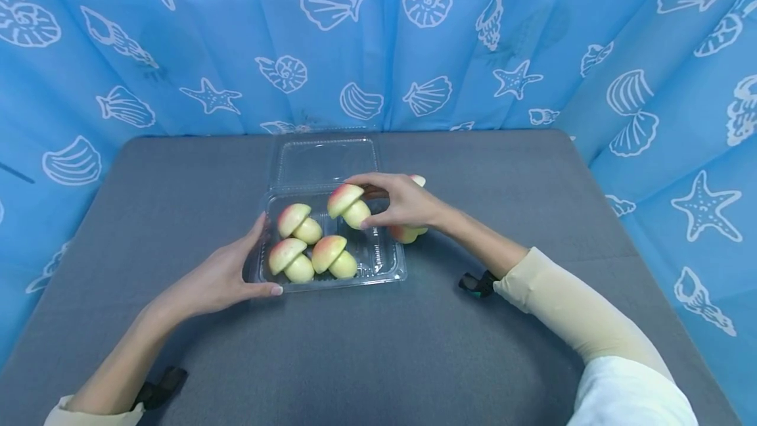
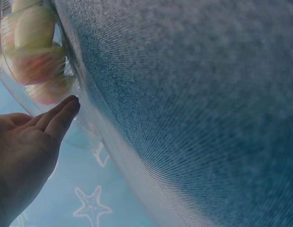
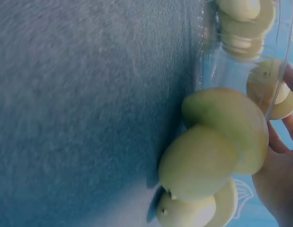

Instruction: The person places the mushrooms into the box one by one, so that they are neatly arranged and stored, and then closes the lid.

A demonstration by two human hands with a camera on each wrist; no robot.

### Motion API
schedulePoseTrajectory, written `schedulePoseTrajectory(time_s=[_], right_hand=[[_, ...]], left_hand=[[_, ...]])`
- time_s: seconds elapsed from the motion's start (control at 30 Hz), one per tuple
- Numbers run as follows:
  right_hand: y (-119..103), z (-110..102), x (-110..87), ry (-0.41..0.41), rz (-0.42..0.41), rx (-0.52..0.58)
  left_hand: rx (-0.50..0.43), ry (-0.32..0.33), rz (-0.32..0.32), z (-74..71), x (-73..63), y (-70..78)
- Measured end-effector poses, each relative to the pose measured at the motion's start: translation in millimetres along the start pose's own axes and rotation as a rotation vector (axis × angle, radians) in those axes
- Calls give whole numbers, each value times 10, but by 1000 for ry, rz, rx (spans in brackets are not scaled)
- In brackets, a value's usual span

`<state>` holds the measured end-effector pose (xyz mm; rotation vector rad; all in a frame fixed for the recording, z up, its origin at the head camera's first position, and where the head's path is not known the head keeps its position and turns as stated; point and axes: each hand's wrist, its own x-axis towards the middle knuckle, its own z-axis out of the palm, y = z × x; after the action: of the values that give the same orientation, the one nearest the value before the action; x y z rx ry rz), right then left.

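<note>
A clear plastic clamshell box [image 1: 387, 269] lies on the table, its lid [image 1: 328, 162] laid back behind it. Three toy mushrooms with red-yellow caps and pale stems sit in its left part; one [image 1: 334, 257] is at the front. My right hand [image 1: 408, 202] pinches another toy mushroom [image 1: 345, 200] over the back middle of the box. At the box's left side is my left hand [image 1: 221, 275], with straight fingers against the wall and its thumb by the front left corner. More toy mushrooms [image 3: 212, 137] lie just right of the box, partly hidden by my right hand in the head view.
A grey cloth covers the table [image 1: 378, 360]. Behind it and along both sides hangs a blue curtain [image 1: 378, 45] with white shell and starfish prints. Black straps [image 1: 478, 283] show at both wrists.
</note>
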<state>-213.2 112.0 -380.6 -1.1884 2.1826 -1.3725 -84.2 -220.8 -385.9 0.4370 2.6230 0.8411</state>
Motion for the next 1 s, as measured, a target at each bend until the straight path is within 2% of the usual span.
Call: schedulePoseTrajectory(time_s=[0.3, 0.53, 1.0], right_hand=[[-17, 96, 45, -29, 30, -186], [-68, 141, 70, -58, 75, -270], [-72, 192, 132, -125, 62, -501]], left_hand=[[-1, -1, 13, 1, -11, 19], [4, -3, 14, -8, -24, 36], [-16, -16, 0, 8, -10, 33]])
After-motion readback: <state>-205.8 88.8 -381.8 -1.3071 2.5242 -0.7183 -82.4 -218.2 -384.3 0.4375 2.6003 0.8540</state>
